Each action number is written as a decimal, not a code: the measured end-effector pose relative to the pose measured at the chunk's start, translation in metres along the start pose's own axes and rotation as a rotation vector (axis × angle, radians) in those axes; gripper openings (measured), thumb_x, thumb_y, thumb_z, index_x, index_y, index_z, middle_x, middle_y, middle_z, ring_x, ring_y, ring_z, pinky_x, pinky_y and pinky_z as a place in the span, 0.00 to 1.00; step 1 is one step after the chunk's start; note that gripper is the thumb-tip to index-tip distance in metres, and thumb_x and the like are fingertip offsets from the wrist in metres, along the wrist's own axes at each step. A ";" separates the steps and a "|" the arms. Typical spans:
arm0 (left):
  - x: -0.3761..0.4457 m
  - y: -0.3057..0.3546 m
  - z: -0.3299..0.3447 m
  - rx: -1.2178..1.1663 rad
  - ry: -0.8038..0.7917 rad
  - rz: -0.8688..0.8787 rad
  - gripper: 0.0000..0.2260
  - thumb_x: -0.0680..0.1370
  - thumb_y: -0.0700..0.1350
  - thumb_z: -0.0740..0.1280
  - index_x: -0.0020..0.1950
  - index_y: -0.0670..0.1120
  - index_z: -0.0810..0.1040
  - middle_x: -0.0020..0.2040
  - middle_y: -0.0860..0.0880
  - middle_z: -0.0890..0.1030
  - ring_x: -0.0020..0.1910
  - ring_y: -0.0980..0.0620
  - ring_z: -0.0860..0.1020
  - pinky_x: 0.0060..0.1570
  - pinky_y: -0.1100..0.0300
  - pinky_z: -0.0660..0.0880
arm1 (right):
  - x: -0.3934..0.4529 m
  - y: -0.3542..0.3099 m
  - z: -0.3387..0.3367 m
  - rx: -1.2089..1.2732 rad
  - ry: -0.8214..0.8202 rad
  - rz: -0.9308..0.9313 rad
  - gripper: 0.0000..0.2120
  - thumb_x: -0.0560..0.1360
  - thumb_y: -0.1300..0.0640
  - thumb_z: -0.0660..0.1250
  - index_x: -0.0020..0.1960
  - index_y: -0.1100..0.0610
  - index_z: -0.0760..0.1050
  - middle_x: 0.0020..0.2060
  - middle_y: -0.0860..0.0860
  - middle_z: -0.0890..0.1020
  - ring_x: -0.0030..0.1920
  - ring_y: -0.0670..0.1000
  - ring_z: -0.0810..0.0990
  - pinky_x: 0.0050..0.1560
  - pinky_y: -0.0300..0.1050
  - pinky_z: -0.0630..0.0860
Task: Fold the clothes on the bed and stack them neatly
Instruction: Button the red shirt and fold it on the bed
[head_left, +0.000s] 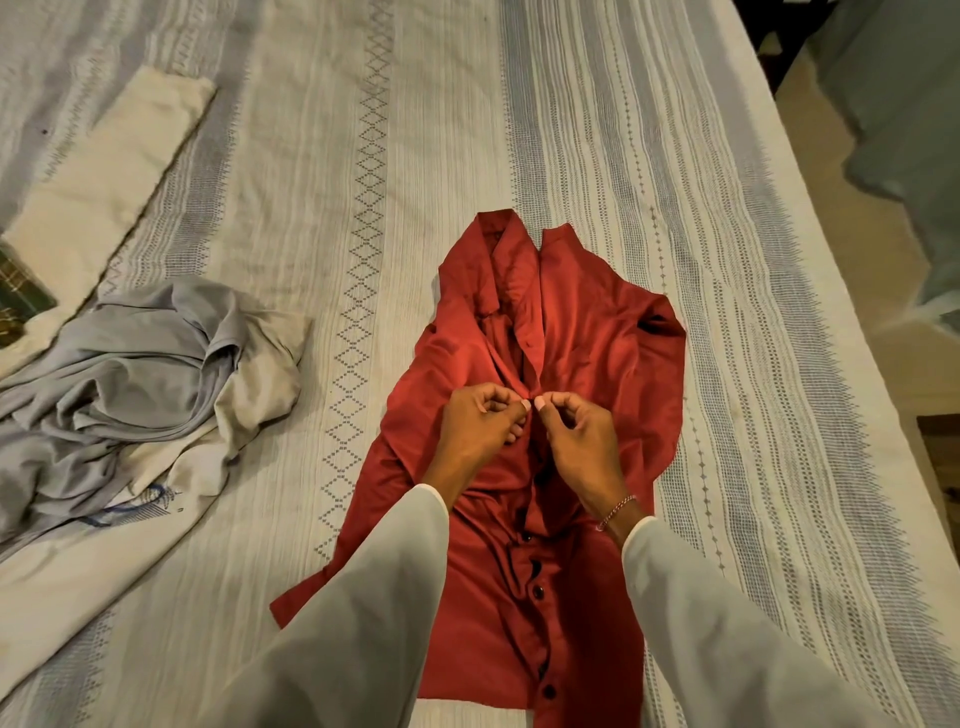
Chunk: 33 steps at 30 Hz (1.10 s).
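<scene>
The red shirt (540, 415) lay face up on the bed (363, 156), collar away from the person, its lower buttons apparently done up. The risk was in the placket — pinched fabric could bunch or pull askew, so a button might slip its hole and the front fold crooked later. Both hands met at mid-chest: the left hand (480, 421) and the right hand (576, 431) each pinched a placket edge between thumb and curled fingers, wrists angled inward. A crumpled grey garment (145, 353) waited well to the left.
</scene>
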<state>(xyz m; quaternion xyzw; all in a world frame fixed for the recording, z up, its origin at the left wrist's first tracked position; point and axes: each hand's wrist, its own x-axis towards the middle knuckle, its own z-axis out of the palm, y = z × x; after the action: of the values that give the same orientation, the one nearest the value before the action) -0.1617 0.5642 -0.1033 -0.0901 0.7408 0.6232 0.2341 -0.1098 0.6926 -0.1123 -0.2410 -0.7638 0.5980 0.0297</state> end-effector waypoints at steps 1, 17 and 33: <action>0.000 0.000 0.000 -0.001 -0.006 0.002 0.03 0.75 0.38 0.74 0.42 0.40 0.83 0.33 0.45 0.82 0.28 0.55 0.79 0.32 0.63 0.78 | 0.000 0.000 0.000 -0.009 0.003 -0.007 0.07 0.80 0.58 0.69 0.46 0.51 0.83 0.39 0.46 0.86 0.40 0.43 0.82 0.45 0.44 0.79; 0.003 -0.008 0.003 0.042 0.023 -0.011 0.07 0.77 0.37 0.72 0.40 0.44 0.82 0.30 0.49 0.81 0.27 0.58 0.79 0.31 0.64 0.77 | 0.001 -0.004 -0.007 0.142 -0.058 0.097 0.04 0.77 0.64 0.72 0.47 0.58 0.86 0.40 0.53 0.88 0.43 0.54 0.87 0.52 0.55 0.84; 0.011 -0.006 0.011 -0.012 0.001 -0.095 0.11 0.77 0.44 0.74 0.42 0.36 0.83 0.31 0.45 0.82 0.29 0.54 0.80 0.34 0.61 0.80 | 0.004 0.001 -0.004 -0.147 0.022 -0.036 0.03 0.74 0.60 0.76 0.41 0.56 0.84 0.36 0.49 0.86 0.35 0.41 0.83 0.37 0.33 0.76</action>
<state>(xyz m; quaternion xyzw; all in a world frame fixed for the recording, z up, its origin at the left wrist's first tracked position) -0.1663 0.5750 -0.1144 -0.1268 0.7319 0.6158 0.2627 -0.1116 0.6974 -0.1131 -0.2352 -0.8094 0.5371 0.0310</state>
